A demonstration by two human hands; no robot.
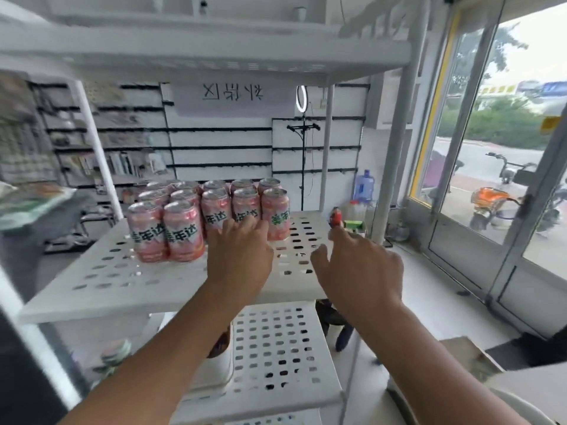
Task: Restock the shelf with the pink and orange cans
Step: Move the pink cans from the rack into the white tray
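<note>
We hold both bare arms out from the near edge toward the far side, over the white perforated shelf [101, 277]. Our left hand [239, 256] lies palm down, back toward us, its fingers nearly straight and slightly fanned; it grasps nothing. Its fingertips [245, 223] reach the lower fronts of two cans and seem to touch them, though motion blur keeps us from being sure of contact. Our right hand [362, 271] hovers just right of the left one, above the bare right part of the shelf, with fingers spread wide, thumb pointing left, and nothing in its grasp.

The pink and orange cans [184, 231] stand upright in a tight block on the far-left part of that shelf. Two of them stand nearest us at the left. Just right of that pair runs a row of three, set farther back, and our left fingers meet the left and middle cans of this row. More rows stand behind. Our right hand is apart from every can, with the rightmost can of the row to its far left.
</note>
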